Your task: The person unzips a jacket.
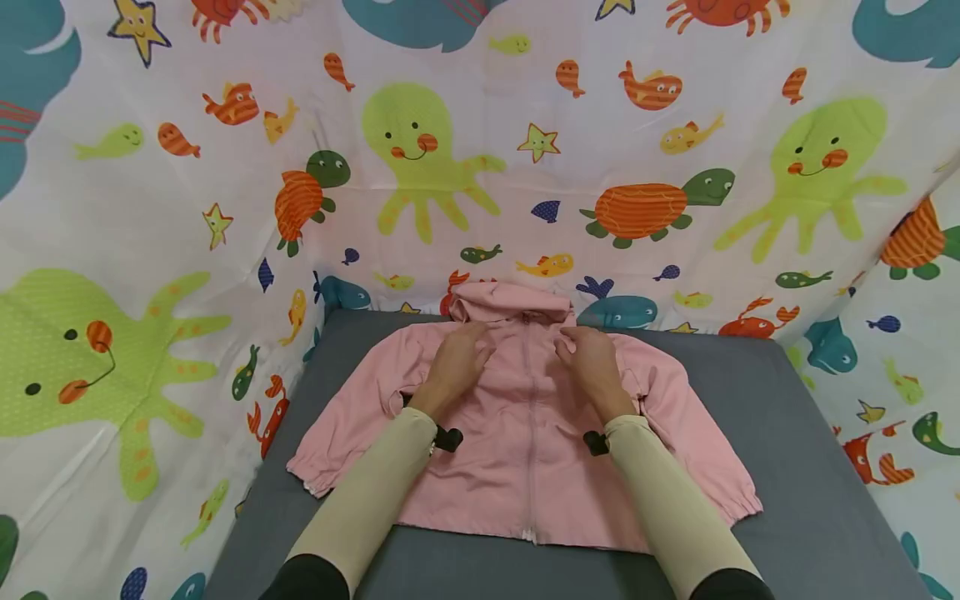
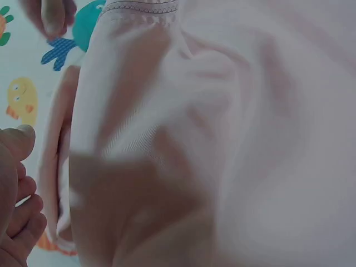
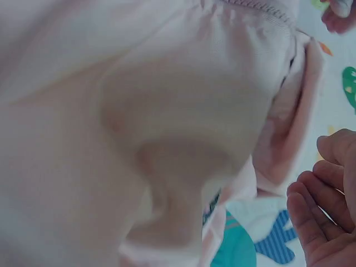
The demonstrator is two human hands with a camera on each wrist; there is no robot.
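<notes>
A pink zip-up jacket (image 1: pixel 558 492) lies front side up with its sleeves spread to both sides. Its zipper (image 1: pixel 531 425) runs straight down the middle and looks closed. At the far end the hood (image 1: pixel 512 302) is folded against the patterned cloth. My left hand (image 1: pixel 456 367) is over the left chest just below the hood, fingers loosely bent and holding nothing. Mirroring it, my right hand (image 1: pixel 594 367) hovers over the right chest, its fingers also loosely bent around nothing. In the wrist views, the left hand (image 2: pixel 19 200) and right hand (image 3: pixel 328 194) appear beside the fabric, apart from it.
A grey surface (image 1: pixel 780 433) lies under the jacket. White cloth (image 1: pixel 480 83) printed with sea animals hangs behind it and along both sides. Small black devices are strapped at both wrists.
</notes>
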